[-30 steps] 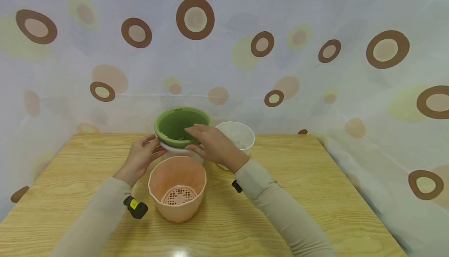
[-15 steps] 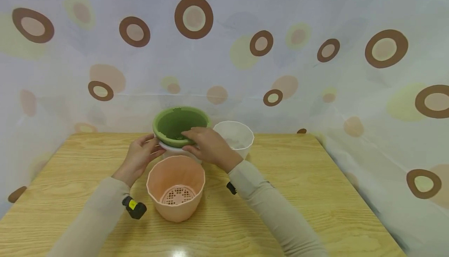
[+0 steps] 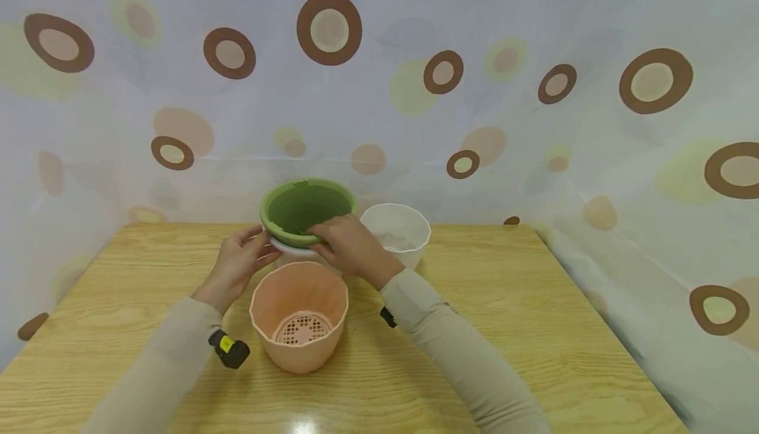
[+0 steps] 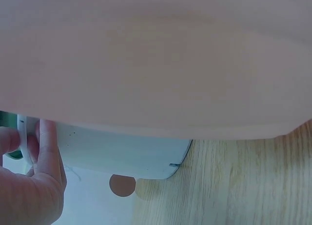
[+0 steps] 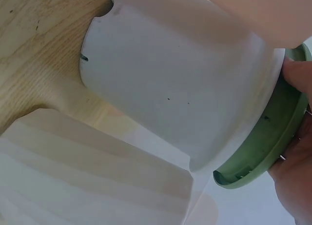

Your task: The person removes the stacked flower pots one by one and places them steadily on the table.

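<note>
A person's 2 hands are working apart, on opposite sides of 2 nested pots at the far left-centre of the table [image 3: 504,355]. The right hand [image 3: 354,248] is pinching the near right rim of the green pot [image 3: 308,203], its fingers reaching inside and its thumb pressing outside. The left hand [image 3: 237,259] is gripping the left rim of the smooth white pot [image 5: 175,83], which is standing underneath. The green pot is sitting inside the white one, its rim showing above. A peach pot [image 3: 299,289] is standing upright just nearer, showing its perforated base. A fluted white pot [image 3: 396,223] is standing to the right. Behind, a patterned backdrop [image 3: 379,124] is hanging.
</note>
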A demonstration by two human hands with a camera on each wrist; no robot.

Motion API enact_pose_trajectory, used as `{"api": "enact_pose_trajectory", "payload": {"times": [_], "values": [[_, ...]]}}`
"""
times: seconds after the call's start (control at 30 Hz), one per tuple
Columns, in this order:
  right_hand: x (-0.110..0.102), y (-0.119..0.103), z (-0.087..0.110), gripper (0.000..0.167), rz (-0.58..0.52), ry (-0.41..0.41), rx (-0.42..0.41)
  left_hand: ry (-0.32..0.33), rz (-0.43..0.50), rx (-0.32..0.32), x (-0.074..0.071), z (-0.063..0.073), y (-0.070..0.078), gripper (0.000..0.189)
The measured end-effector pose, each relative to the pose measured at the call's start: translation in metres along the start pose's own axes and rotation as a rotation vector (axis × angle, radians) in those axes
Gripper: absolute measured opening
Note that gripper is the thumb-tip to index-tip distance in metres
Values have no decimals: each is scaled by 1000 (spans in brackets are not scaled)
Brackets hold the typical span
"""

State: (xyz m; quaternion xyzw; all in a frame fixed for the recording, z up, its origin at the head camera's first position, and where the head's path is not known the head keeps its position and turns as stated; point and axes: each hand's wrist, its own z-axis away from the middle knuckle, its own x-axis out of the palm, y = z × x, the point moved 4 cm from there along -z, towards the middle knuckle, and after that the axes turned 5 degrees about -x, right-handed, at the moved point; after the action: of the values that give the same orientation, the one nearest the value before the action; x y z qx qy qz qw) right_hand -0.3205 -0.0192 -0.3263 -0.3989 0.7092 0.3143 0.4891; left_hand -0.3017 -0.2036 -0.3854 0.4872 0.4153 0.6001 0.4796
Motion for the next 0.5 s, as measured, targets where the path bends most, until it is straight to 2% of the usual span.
{"api": "enact_pose_trajectory", "payload": {"times": [0.13,0.33,0.5], "values": [[1,-1,0,16,12,1,10,4,-6,-9,0,-1,-1,59],[0,-2,0,19,22,11,19,0,-13,-5,1,-1,-1,57],[1,-4,-2,16,-11,5,22,0,1,-7,0,0,0,58]]}}
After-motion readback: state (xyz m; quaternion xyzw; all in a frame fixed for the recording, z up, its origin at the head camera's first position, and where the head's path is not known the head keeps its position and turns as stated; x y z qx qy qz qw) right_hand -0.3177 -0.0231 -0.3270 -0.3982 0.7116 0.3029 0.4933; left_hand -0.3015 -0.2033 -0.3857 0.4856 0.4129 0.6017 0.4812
